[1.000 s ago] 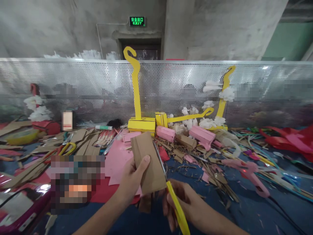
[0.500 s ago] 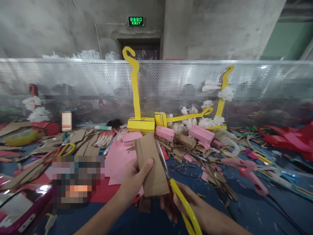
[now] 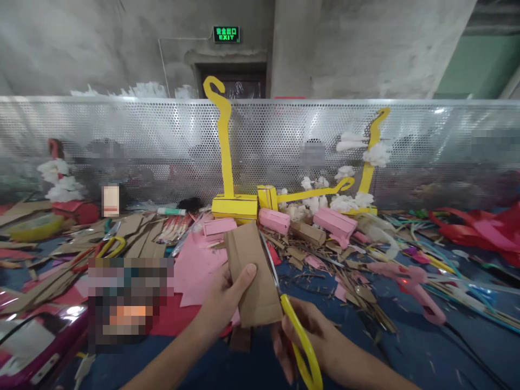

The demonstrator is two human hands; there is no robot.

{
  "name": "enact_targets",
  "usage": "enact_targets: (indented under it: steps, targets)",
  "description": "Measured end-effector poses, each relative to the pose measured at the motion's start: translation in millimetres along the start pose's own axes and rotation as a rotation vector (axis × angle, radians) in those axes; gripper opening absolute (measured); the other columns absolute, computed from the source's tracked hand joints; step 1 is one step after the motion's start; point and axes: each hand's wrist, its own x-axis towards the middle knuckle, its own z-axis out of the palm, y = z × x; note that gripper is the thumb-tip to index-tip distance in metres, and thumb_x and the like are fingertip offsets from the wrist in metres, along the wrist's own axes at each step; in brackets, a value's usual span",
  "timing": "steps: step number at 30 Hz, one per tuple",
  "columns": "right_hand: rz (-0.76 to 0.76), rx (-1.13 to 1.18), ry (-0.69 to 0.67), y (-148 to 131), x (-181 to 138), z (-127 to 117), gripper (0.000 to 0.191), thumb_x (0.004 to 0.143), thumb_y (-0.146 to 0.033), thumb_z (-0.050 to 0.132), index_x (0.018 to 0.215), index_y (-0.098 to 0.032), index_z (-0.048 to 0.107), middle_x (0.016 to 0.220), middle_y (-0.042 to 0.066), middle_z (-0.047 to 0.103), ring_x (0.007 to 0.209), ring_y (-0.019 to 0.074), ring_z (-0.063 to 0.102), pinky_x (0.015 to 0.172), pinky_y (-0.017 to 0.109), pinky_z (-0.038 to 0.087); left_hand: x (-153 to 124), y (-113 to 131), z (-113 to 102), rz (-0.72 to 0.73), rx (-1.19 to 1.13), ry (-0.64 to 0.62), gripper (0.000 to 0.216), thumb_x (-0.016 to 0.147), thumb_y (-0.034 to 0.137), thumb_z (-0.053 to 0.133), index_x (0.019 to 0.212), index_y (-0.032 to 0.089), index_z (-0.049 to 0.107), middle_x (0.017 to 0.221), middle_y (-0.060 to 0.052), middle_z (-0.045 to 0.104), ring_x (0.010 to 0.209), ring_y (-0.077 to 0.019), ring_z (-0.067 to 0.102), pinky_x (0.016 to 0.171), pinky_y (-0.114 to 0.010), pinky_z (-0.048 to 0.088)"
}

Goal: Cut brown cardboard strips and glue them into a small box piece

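My left hand (image 3: 229, 290) grips a rectangular piece of brown cardboard (image 3: 254, 276), thumb on its front face and the fingers hidden behind. The piece is held up, tilted slightly, above the blue table. In my right hand (image 3: 303, 330) is a pair of scissors with yellow handles (image 3: 300, 341). Their metal blades lie along the cardboard's right edge, one in front and partly visible; where the other blade runs I cannot tell. Behind the cardboard lie pink paper sheets (image 3: 199, 271) and small pink paper-covered blocks (image 3: 274, 221).
Yellow hooked stands (image 3: 234, 206) rise at the back before a perforated metal screen (image 3: 162, 130). A pink glue gun (image 3: 414, 281) with a cord lies at right. Cardboard scraps (image 3: 300, 252) litter the middle. Another pair of scissors (image 3: 111, 246) and cardboard strips are at left.
The scissor handles have swung slightly left and closer together, with my right hand's fingers shifting along. The cardboard and my left hand have barely moved.
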Motion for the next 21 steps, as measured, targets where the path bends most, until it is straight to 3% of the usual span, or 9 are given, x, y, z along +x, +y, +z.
enact_targets:
  steps: [4, 8, 13, 15, 17, 21]
  targets:
    - [0.026, 0.001, -0.002, 1.2, -0.5, 1.8, 0.049, 0.090, -0.067, 0.056, 0.093, -0.018, 0.050, 0.074, 0.000, 0.063, 0.046, 0.0072, 0.060, 0.046, 0.017, 0.047, 1.2, -0.5, -1.0, 0.011, 0.002, 0.006, 0.046, 0.072, 0.058, 0.077, 0.082, 0.013, 0.072, 0.075, -0.004, 0.072, 0.068, -0.0164, 0.064, 0.059, -0.022, 0.053]
    - [0.005, 0.014, 0.007, 7.4, 5.5, 1.0, 0.048, 0.089, -0.067, 0.057, 0.091, -0.019, 0.049, 0.072, -0.001, 0.061, 0.046, 0.0080, 0.058, 0.047, 0.019, 0.048, 3.9, -4.6, -2.8, -0.019, -0.017, 0.014, 0.047, 0.073, 0.057, 0.077, 0.089, 0.013, 0.073, 0.075, -0.004, 0.071, 0.071, -0.0177, 0.065, 0.059, -0.022, 0.053]
    - [-0.170, -0.176, 0.260, 15.4, 10.9, -17.9, 0.048, 0.086, -0.064, 0.064, 0.103, -0.021, 0.053, 0.080, -0.002, 0.053, 0.067, 0.0111, 0.053, 0.061, 0.021, 0.047, 4.0, -3.7, -1.6, -0.057, -0.190, -0.025, 0.042, 0.077, 0.047, 0.079, 0.108, 0.020, 0.069, 0.077, 0.000, 0.070, 0.063, -0.0124, 0.063, 0.055, -0.019, 0.052]
    - [-0.217, -0.314, 0.354, 12.2, 8.2, -31.4, 0.054, 0.087, -0.063, 0.062, 0.121, -0.023, 0.050, 0.098, 0.003, 0.057, 0.085, 0.0166, 0.056, 0.077, 0.027, 0.050, 1.5, 3.1, -1.5, -0.117, -0.315, -0.084, 0.045, 0.077, 0.046, 0.079, 0.115, 0.024, 0.068, 0.068, 0.003, 0.065, 0.050, -0.0083, 0.057, 0.048, -0.017, 0.047]
    - [-0.205, -0.487, 0.371, 4.1, 4.5, -46.1, 0.066, 0.089, -0.057, 0.062, 0.140, -0.024, 0.037, 0.113, 0.007, 0.057, 0.100, 0.0221, 0.056, 0.090, 0.035, 0.049, -1.4, 11.9, -3.6, -0.223, -0.417, -0.121, 0.041, 0.077, 0.047, 0.078, 0.110, 0.024, 0.071, 0.058, 0.006, 0.056, 0.037, -0.0028, 0.043, 0.039, -0.014, 0.040]
    - [-0.263, -0.931, 0.541, -19.7, 2.5, -69.3, 0.069, 0.070, -0.045, 0.082, 0.127, -0.020, 0.051, 0.116, 0.009, 0.057, 0.106, 0.0292, 0.053, 0.097, 0.043, 0.043, -4.0, 23.1, -12.4, -0.383, -0.518, -0.263, 0.025, 0.084, 0.030, 0.072, 0.108, 0.022, 0.075, 0.056, 0.008, 0.050, 0.029, 0.0041, 0.013, 0.032, -0.012, 0.028]
